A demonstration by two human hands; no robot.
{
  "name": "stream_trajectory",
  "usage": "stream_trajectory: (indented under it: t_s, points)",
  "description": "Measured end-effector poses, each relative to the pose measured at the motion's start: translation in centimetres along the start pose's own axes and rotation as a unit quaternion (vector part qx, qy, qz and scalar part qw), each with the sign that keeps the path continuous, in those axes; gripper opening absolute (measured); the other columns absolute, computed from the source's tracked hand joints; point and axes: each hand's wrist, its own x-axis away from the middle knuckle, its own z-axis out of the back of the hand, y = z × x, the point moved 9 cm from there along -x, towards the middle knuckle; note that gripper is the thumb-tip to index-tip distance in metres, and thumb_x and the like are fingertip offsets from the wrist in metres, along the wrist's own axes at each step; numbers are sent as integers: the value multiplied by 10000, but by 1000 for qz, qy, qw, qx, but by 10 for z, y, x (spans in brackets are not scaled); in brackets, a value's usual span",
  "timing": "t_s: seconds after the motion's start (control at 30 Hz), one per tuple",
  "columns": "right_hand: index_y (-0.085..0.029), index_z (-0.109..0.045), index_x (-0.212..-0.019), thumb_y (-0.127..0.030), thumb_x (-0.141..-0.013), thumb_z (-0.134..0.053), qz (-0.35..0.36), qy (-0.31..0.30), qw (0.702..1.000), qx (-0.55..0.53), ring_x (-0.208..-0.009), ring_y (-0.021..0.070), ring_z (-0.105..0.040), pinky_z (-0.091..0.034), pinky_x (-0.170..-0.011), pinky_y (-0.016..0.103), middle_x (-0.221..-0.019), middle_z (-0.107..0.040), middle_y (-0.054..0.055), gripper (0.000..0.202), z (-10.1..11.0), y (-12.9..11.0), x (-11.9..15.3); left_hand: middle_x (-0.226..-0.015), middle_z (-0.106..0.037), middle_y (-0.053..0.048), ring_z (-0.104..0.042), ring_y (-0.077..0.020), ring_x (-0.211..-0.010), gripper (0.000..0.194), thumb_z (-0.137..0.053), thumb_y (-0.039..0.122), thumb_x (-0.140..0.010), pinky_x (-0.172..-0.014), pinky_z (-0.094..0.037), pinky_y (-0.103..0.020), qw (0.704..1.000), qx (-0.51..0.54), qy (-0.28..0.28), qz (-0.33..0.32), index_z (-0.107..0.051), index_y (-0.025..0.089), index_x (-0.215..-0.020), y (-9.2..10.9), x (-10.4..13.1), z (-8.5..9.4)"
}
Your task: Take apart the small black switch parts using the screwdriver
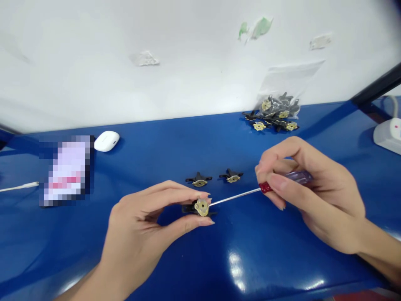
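Observation:
Between the thumb and fingers of my left hand (147, 221) is a small black part with a brass-coloured round plate (202, 207), its plate facing up toward me. My right hand (310, 196) grips a screwdriver (234, 197) by its red and clear purple handle. The screwdriver's thin metal shaft points left, and its tip meets the right edge of the brass plate. Just beyond my hands, two similar black parts with brass plates, a left one (199, 179) and a right one (232, 176), lie on the blue table (150, 146).
At the back right, a clear plastic bag (288, 83) holds more such parts, with several loose ones (272, 121) in front. A phone (70, 171) and a white earbud case (107, 141) lie on the left, near a white cable (21, 187). A white power strip (390, 134) sits far right.

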Motion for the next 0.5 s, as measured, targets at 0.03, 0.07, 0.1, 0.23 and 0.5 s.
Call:
stream_trajectory:
  t_s: [0.03, 0.07, 0.1, 0.23, 0.5]
  points:
    - [-331, -748, -1195, -313, -1147, -716, 9, 2, 1000, 6, -667, 148, -580, -467, -601, 316, -891, -670, -6, 60, 2, -2, 0, -1017, -917, 61, -870, -145, -886, 290, -1012, 171, -882, -838, -685, -161, 1000, 2, -2, 2, -949, 382, -1070, -1, 0, 0]
    - [-324, -759, -1182, -318, -1139, -726, 15, 1, 1000, 13, -709, 157, -604, -491, -646, 323, -933, -684, 5, 55, 2, -3, 1, -1018, -916, 59, -872, -153, -896, 294, -1008, 163, -882, -844, -691, -173, 1000, 5, 3, 0, -949, 382, -1070, -1, 0, 0]
    - [-321, -776, -1174, -331, -1139, -723, 18, -3, 1000, 19, -750, 169, -628, -511, -683, 330, -962, -699, 15, 63, 2, -4, 1, -1015, -916, 59, -873, -159, -895, 306, -1010, 151, -872, -846, -698, -185, 1000, 7, 11, -5, -948, 382, -1064, 0, 0, 2]
    - [-354, -846, -1173, -385, -1194, -630, -21, -17, 999, 21, -656, 173, -624, -505, -598, 325, -811, -704, 1, 219, -2, 1, 0, -1006, -916, 45, -873, -179, -870, 322, -1017, 126, -843, -838, -717, -222, 1000, -13, 27, -11, -952, 369, -1044, 3, 0, 4]
    - [-354, -754, -1268, -387, -1133, -735, -27, 8, 999, 16, -711, 143, -635, -479, -577, 285, -978, -705, -1, 140, 0, 3, -1, -997, -911, 40, -866, -163, -862, 277, -1009, 145, -861, -811, -695, -194, 999, -19, 40, -12, -952, 356, -1031, 2, 1, 6]
